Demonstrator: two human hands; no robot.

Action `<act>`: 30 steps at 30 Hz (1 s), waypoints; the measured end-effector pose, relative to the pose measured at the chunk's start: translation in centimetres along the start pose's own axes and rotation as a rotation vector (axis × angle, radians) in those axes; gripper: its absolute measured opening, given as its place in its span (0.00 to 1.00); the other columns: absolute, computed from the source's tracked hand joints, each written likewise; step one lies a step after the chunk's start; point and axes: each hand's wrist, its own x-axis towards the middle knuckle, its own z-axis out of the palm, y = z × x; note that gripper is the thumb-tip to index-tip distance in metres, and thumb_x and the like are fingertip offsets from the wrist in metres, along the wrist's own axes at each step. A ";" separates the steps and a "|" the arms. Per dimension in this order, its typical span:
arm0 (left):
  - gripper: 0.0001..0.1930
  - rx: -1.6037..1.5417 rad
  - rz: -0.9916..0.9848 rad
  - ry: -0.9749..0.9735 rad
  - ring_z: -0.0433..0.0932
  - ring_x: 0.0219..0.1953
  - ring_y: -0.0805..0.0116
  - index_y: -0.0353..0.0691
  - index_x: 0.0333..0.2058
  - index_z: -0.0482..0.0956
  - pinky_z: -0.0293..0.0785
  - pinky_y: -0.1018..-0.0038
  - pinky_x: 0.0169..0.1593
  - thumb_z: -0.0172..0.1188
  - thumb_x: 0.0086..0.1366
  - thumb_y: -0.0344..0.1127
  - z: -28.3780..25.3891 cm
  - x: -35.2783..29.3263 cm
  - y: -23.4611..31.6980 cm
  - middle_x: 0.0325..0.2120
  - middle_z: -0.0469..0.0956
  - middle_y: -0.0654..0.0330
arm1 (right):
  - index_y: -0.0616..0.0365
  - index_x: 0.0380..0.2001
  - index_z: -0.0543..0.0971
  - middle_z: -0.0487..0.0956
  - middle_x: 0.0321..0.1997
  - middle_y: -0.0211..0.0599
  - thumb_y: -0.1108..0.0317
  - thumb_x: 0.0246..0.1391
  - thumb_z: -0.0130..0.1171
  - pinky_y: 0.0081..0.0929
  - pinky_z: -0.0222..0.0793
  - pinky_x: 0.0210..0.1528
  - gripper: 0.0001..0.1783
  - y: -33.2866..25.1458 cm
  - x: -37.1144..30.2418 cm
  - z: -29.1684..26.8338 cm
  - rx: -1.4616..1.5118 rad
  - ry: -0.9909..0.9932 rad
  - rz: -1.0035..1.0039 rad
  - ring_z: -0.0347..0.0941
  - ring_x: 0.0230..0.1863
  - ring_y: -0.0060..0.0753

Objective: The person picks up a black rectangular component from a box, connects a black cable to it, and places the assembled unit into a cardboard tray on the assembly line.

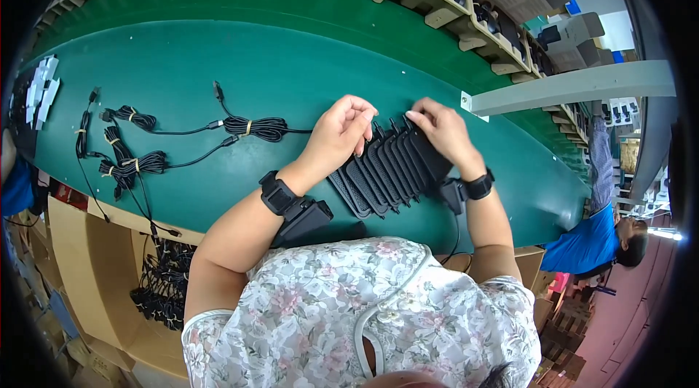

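Note:
A row of flat black plastic pieces (387,171) with textured faces and small pegs leans overlapped on the green table in front of me. Over the row's far left corner is my left hand (345,128), its fingers curled and thumb pressed in; whatever lies between them is too small to make out. At the far right end my right hand (441,130) has its fingers bent around the top edge of the last black plastic piece (429,158). A black cable bundle (256,128), tied with a tan band, lies left of my left hand, one cable running under that wrist.
More tied black cables (138,162) lie on the table's left side. White pieces (42,93) sit at its far left end. A grey metal bar (575,86) reaches over the right side. Trays (437,5) line the far edge. A cardboard box (95,271) holding cables stands below. A person in blue (586,242) is at right.

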 end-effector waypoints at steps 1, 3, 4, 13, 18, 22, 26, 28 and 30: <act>0.08 0.013 0.014 0.002 0.66 0.15 0.81 0.36 0.37 0.68 0.63 0.84 0.19 0.47 0.67 0.35 0.1 0.2 0.0 0.21 0.70 0.63 | 0.53 0.34 0.76 0.75 0.21 0.37 0.55 0.52 0.56 0.30 0.65 0.25 0.14 -0.5 -0.4 0.2 0.013 0.013 0.030 0.71 0.22 0.34; 0.09 0.010 0.024 -0.002 0.66 0.15 0.81 0.36 0.37 0.68 0.63 0.84 0.19 0.47 0.67 0.36 -0.1 0.3 -0.1 0.21 0.70 0.63 | 0.53 0.32 0.76 0.76 0.21 0.36 0.55 0.51 0.57 0.32 0.66 0.25 0.13 -1.7 -0.6 0.4 0.042 0.037 0.081 0.73 0.22 0.37; 0.09 0.003 0.030 -0.011 0.66 0.15 0.81 0.36 0.37 0.68 0.62 0.84 0.19 0.47 0.67 0.36 -0.2 0.3 -0.1 0.21 0.70 0.63 | 0.53 0.32 0.76 0.76 0.21 0.36 0.55 0.51 0.57 0.32 0.66 0.25 0.13 -2.1 -0.6 -0.1 0.041 0.042 0.074 0.73 0.22 0.37; 0.14 -0.202 0.037 -0.280 0.63 0.15 0.83 0.39 0.38 0.68 0.58 0.86 0.18 0.44 0.68 0.45 0.6 -1.0 1.2 0.18 0.69 0.65 | 0.65 0.34 0.72 0.75 0.28 0.35 0.74 0.56 0.51 0.17 0.68 0.28 0.05 -8.0 -1.4 -3.5 0.523 0.655 -0.222 0.72 0.26 0.19; 0.16 -0.223 0.047 -0.043 0.61 0.15 0.84 0.38 0.39 0.69 0.54 0.86 0.18 0.42 0.68 0.46 0.0 -0.7 2.0 0.17 0.67 0.66 | 0.65 0.35 0.72 0.76 0.31 0.36 0.75 0.56 0.50 0.18 0.69 0.31 0.05 -8.6 -1.8 -1.3 0.575 0.502 -0.300 0.73 0.28 0.22; 0.15 -0.350 0.035 0.022 0.61 0.15 0.84 0.39 0.40 0.68 0.52 0.86 0.18 0.41 0.69 0.44 -1.0 -0.2 2.3 0.16 0.67 0.67 | 0.63 0.37 0.72 0.76 0.32 0.35 0.73 0.54 0.53 0.19 0.68 0.32 0.07 -8.2 -1.2 -1.2 0.208 0.373 -0.447 0.73 0.28 0.22; 0.10 -0.278 0.076 0.051 0.61 0.15 0.84 0.38 0.40 0.68 0.56 0.85 0.18 0.45 0.67 0.38 -1.3 -0.2 1.9 0.17 0.67 0.68 | 0.61 0.38 0.72 0.76 0.32 0.32 0.71 0.53 0.55 0.19 0.67 0.31 0.09 -8.6 0.1 -1.3 0.427 0.472 -0.205 0.71 0.28 0.20; 0.10 -0.049 0.120 0.034 0.66 0.18 0.78 0.37 0.41 0.68 0.62 0.81 0.22 0.48 0.65 0.36 -0.7 -0.5 1.8 0.19 0.69 0.65 | 0.61 0.38 0.71 0.75 0.29 0.29 0.70 0.53 0.56 0.18 0.65 0.27 0.10 -7.5 1.4 -1.4 0.442 0.333 -0.133 0.70 0.26 0.18; 0.11 0.067 0.144 0.031 0.68 0.19 0.75 0.37 0.42 0.68 0.65 0.79 0.23 0.49 0.65 0.35 -0.5 -0.4 1.5 0.20 0.70 0.64 | 0.61 0.39 0.71 0.74 0.27 0.28 0.70 0.53 0.56 0.17 0.65 0.26 0.11 -6.5 2.9 -1.7 0.450 0.262 -0.103 0.69 0.25 0.17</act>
